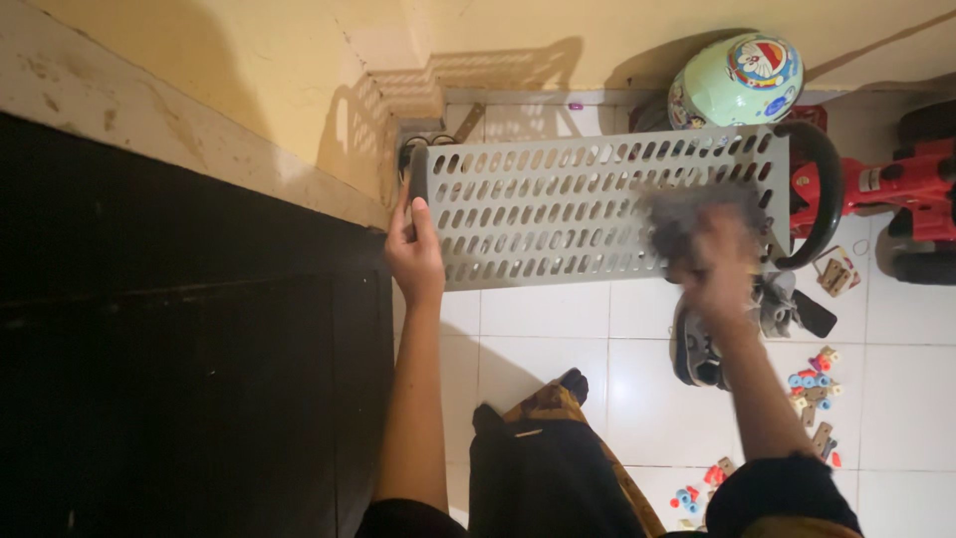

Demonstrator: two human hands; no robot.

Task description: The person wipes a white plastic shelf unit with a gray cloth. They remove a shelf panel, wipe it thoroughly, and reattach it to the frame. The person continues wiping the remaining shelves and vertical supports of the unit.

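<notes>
A grey perforated plastic basket is held up on its side in front of me, its slotted wall facing the camera. My left hand grips its left edge, thumb over the rim. My right hand is blurred by motion against the basket's right end, closed around a dark grey fuzzy clump that could be cloth or a duster; I cannot tell which. A black curved handle sticks out at the basket's right side.
A dark counter with a pale stone edge fills the left. On the white tiled floor lie a grey shoe, scattered small colourful toy pieces, a red toy vehicle and a pale green helmet.
</notes>
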